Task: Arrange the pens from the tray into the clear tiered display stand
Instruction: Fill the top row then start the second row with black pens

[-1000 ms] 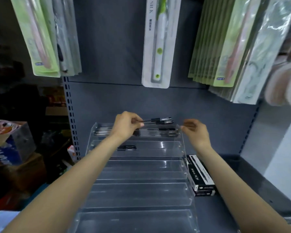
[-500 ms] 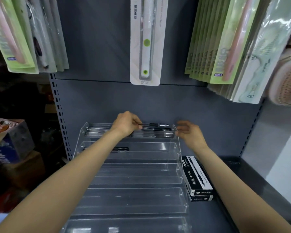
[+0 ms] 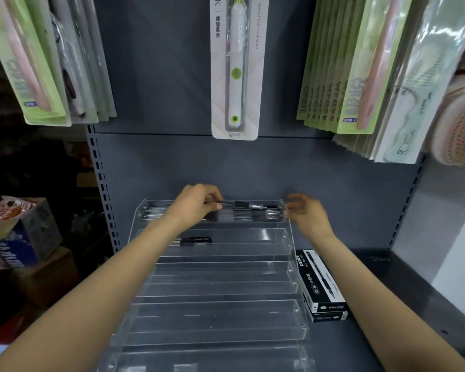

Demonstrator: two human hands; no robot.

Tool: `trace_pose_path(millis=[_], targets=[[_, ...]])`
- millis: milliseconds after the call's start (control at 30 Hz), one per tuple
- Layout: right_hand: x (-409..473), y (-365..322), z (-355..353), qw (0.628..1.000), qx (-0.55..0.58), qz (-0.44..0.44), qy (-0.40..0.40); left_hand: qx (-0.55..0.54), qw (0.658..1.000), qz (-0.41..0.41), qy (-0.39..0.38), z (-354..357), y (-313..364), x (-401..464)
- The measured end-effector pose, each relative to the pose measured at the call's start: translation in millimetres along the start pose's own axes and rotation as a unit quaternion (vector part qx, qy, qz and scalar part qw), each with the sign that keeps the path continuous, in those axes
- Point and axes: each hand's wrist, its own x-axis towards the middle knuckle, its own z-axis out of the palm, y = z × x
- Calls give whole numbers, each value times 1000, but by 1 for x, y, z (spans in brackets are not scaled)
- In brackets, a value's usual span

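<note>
Left hand is curled around a black pen, held over the far top tier of the clear stand; right hand, fingers loosely curled, holds nothing, just right.

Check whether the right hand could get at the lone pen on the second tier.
Probably yes: the right hand holds nothing, and the lone pen lies exposed, though the left forearm crosses beside it.

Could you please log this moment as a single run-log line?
left hand: holds pen over top tier | right hand: open beside display stand | second tier: one pen
</note>
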Motion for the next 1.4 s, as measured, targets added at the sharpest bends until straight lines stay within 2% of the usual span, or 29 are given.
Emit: trace_pose_path(millis=[267,700,900,1400], targets=[[-7,-7,7,997,-63,-24,38,-3,999,-47,15,-5,-5,1],[-8,-5,6,999,-33,-11,40,-5,998,-70,-1,-11,-12,6],[-6,-6,4,999,-35,-8,28,-36,996,-36,72,-2,-3,7],[-6,-2,3,998,-53,-36,26,-25,999,-16,-25,23,12,15]])
